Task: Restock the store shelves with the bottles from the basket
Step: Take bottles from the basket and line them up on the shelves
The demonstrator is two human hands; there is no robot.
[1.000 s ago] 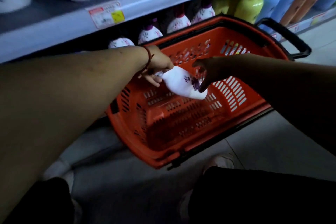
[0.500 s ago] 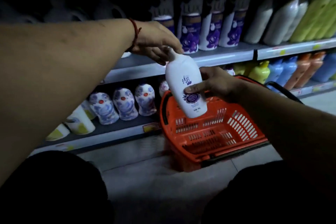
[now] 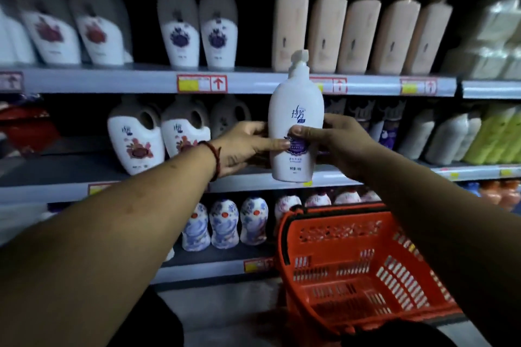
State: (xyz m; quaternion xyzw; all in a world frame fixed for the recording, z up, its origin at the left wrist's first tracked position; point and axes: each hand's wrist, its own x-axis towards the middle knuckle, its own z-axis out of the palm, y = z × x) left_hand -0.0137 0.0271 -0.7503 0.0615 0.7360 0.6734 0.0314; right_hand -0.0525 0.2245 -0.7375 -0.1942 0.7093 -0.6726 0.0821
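Observation:
A white pump bottle (image 3: 294,118) with a purple label stands upright in the air in front of the middle shelf (image 3: 158,169). My left hand (image 3: 244,146) holds its left side with the thumb across the label. On the bottle's right side my right hand (image 3: 335,141) grips it, thumb on the label too. The orange basket (image 3: 338,236) sits on the floor at the lower right, and I see no bottles inside it.
Matching white bottles with purple labels (image 3: 197,31) stand on the top shelf beside several beige bottles (image 3: 361,25). White jugs (image 3: 135,135) and green bottles (image 3: 496,135) fill the middle shelf. Small blue-patterned bottles (image 3: 225,222) line the bottom shelf.
The bottle came out of the basket and rose upright to middle-shelf height. My left hand shifted from the pump top to the bottle's side. The view tilted up from the basket to the shelves.

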